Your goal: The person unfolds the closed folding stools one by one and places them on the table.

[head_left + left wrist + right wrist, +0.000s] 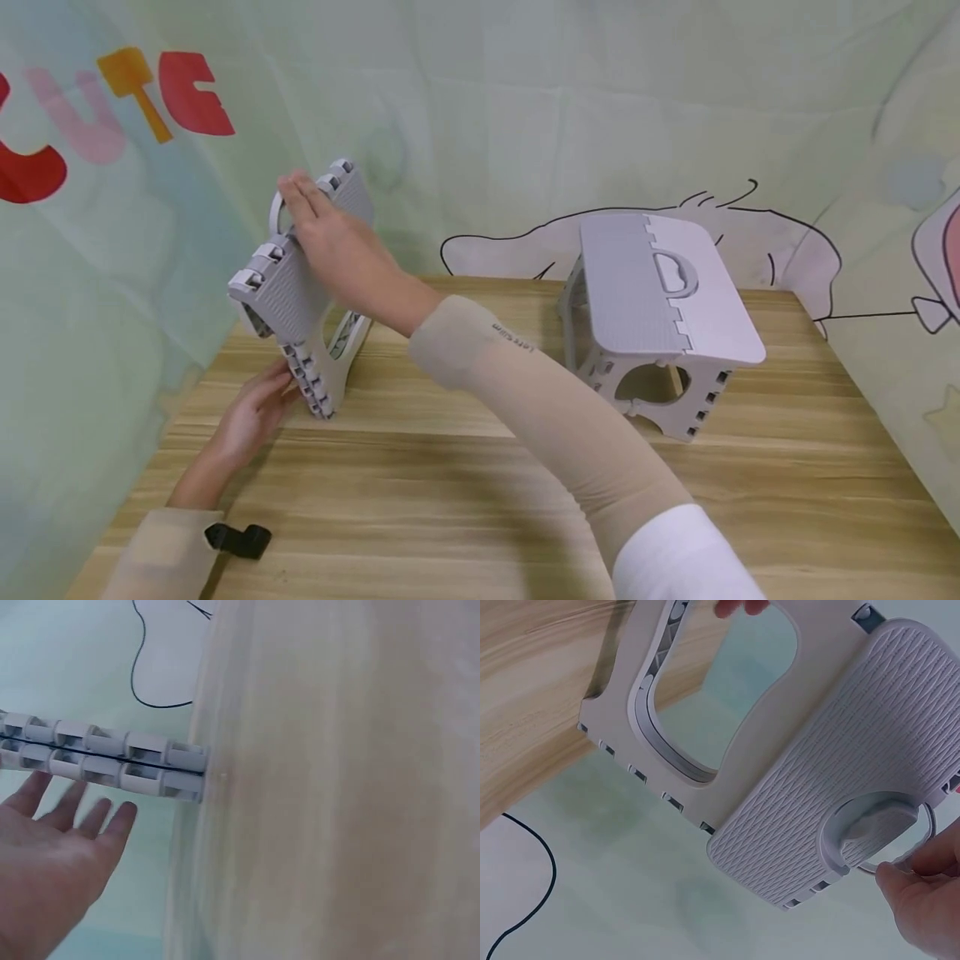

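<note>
Item one, right hand (341, 246): thumb and fingertips pinched together, by my reading of the right wrist view, on the handle (274, 217) of the folding stool; the fingers lie along its hinged top edge. Item two, left hand (251, 417): below the pinch and nearer me, fingers spread and fairly straight, tips at the hinged leg edge (310, 383); whether they press or merely brush it, I cannot tell.

Handling note, my judgement: the pinch should carry the tilt while the left fingers lie flat against the leg panel (765, 735), off the hinge gaps, where moving panels could nip skin. A slow, even push suits these joints; a jerk may skid the lower corner.

Item three, folding stool (292, 292): directly under the pinch, tilted, ribbed seat folded down and legs below it, looking nearly flat. Its lower end meets the tabletop (375, 500), or all but does, just beside the left fingertips.

Item four, black strap (240, 540): on the left wrist, behind that hand.

Item five, second stool (630, 283): well apart, to the right of the pinch, upright and unfolded, its own handle lying within the seat.

Item six, printed backdrop (510, 108): beyond everything, past both hands.
</note>
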A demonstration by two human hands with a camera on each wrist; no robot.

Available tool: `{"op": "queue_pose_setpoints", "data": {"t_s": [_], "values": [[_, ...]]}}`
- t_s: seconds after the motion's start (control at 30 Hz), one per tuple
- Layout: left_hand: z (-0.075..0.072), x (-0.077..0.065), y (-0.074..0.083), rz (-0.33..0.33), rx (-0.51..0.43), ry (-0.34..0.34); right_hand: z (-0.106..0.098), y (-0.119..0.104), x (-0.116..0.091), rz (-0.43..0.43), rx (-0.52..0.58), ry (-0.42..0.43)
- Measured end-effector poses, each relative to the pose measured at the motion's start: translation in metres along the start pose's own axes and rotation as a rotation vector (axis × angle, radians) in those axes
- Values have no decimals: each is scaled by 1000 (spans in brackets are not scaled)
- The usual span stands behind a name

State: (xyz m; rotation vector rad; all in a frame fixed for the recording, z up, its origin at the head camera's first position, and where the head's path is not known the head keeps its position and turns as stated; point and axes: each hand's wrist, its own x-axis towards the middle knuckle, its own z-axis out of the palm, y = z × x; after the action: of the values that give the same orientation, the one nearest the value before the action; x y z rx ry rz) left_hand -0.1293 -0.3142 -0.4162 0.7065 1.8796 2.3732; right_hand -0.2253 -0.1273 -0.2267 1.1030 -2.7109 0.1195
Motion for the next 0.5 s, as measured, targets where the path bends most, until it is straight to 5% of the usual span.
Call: {"op": "queue_pose_setpoints", "data": {"t_s": [0.2,0.5], "values": [[4,1,9,-107,330,89,2,0,1,5,-32,2],[1,3,4,-31,449,115,4,-1,0,11,73,58]]}}
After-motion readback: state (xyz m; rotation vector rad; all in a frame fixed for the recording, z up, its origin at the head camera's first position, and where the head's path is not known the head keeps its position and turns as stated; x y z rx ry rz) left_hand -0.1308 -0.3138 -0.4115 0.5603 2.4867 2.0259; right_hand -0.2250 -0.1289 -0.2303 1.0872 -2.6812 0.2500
